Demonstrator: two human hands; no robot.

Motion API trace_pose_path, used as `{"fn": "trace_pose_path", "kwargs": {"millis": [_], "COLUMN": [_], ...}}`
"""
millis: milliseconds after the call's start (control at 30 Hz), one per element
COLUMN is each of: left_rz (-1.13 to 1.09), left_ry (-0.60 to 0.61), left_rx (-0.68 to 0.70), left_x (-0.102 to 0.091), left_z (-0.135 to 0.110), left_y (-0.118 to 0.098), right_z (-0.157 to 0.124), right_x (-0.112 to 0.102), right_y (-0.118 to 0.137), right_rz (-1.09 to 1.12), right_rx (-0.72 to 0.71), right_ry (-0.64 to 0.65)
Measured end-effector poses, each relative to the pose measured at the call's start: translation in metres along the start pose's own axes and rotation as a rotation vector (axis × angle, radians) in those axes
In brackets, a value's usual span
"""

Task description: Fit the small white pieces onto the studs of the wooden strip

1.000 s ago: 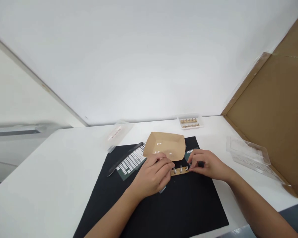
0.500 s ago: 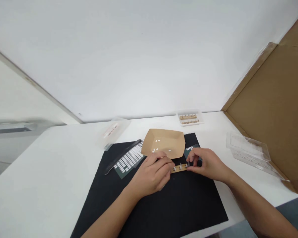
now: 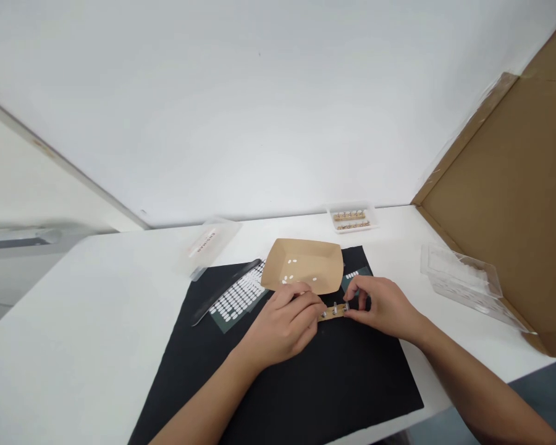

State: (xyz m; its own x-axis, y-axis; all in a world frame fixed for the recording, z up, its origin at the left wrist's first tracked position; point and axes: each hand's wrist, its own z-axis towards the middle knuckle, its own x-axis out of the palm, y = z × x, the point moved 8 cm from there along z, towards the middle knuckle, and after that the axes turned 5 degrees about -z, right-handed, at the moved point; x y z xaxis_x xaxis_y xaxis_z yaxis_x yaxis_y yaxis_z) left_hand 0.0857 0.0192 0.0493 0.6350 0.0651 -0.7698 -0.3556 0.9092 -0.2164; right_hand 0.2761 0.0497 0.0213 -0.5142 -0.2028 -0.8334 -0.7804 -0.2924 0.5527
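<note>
On the black mat lies a narrow wooden strip (image 3: 330,313) with small metal clips standing along it. A small clear nail tip (image 3: 335,306) stands upright near its middle. My left hand (image 3: 287,321) is closed on the strip's left end, and its fingers cover that part. At the right end, my right hand (image 3: 384,307) pinches another small clear piece, apparently a nail tip (image 3: 346,305), between thumb and forefinger, against the last clip. Just behind the hands sits a brown paper tray (image 3: 310,249) holding several small white ovals.
Left of the tray are a sheet of white oval stickers (image 3: 243,300) and a dark nail file (image 3: 225,293). A clear box with more clip strips (image 3: 351,216) stands at the back. A plastic pouch (image 3: 212,241), a clear case (image 3: 467,278) and a cardboard wall (image 3: 500,185) flank the mat.
The view has shifted slightly. My right fingertips are a little closer to the strip's right-end clip. My left hand keeps its hold on the strip.
</note>
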Motion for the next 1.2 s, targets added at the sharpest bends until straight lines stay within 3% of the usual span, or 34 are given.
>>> {"fn": "trace_pose_path", "kwargs": {"millis": [567, 1200], "left_rz": [-0.011, -0.019], "left_ry": [0.016, 0.051], "left_rx": [0.003, -0.012], "left_x": [0.0014, 0.0046], "left_z": [0.0013, 0.0006], "left_y": [-0.0007, 0.0018], "right_z": [0.0007, 0.0000], "right_x": [0.0023, 0.0000], "right_y": [-0.0006, 0.0016], "right_rz": [-0.068, -0.083], "right_rx": [0.034, -0.074], "right_ry": [0.003, -0.006]}}
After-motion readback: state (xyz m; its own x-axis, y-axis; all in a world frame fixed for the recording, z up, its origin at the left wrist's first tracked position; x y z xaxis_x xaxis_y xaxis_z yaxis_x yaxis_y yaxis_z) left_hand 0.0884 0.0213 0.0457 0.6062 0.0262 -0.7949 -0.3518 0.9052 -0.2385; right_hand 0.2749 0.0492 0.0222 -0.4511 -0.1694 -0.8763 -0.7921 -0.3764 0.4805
